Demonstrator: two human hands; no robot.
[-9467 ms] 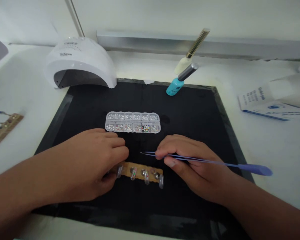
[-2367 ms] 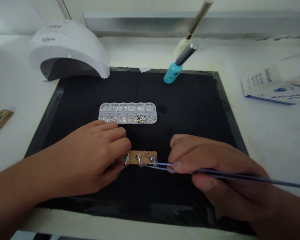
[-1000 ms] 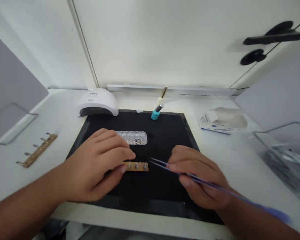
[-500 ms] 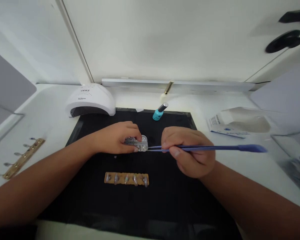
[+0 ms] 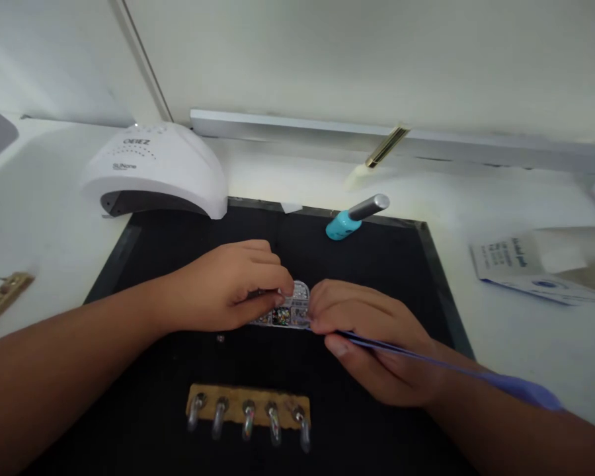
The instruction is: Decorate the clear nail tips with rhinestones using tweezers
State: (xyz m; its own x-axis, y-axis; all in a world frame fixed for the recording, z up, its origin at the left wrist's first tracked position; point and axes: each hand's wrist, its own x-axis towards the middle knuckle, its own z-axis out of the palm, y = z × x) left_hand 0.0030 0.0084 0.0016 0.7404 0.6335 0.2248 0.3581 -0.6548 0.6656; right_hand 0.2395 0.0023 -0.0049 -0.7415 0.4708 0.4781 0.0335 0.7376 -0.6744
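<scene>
A clear compartment case (image 5: pixel 282 316) of small glittering nail gems lies on the black mat. My left hand (image 5: pixel 245 284) is closed with thumb and forefinger on the case, covering its left part. In my right hand (image 5: pixel 371 334) are purple tweezers (image 5: pixel 441 362), gripped between thumb and fingers with the back end pointing right. The right fingertips are at the right end of the case and hide the tweezer tips. Closer to me, a gold-brown stand (image 5: pixel 235 395) holds several glossy false nail tips (image 5: pixel 248 423) in a row.
A white nail lamp (image 5: pixel 163 165) stands at back left. Behind my hands are a turquoise polish bottle (image 5: pixel 344 226) and a pale bottle with a gold cap (image 5: pixel 387 147). An opened white box (image 5: pixel 506 261) is at right, another stand (image 5: pixel 4 297) at far left. The mat (image 5: pixel 143 423) has one tiny gem (image 5: pixel 221 338).
The view has moved closer and lower. My right hand has come up to the case, its fingers now at the right end, and the tweezers slant more. My left hand stays on the case.
</scene>
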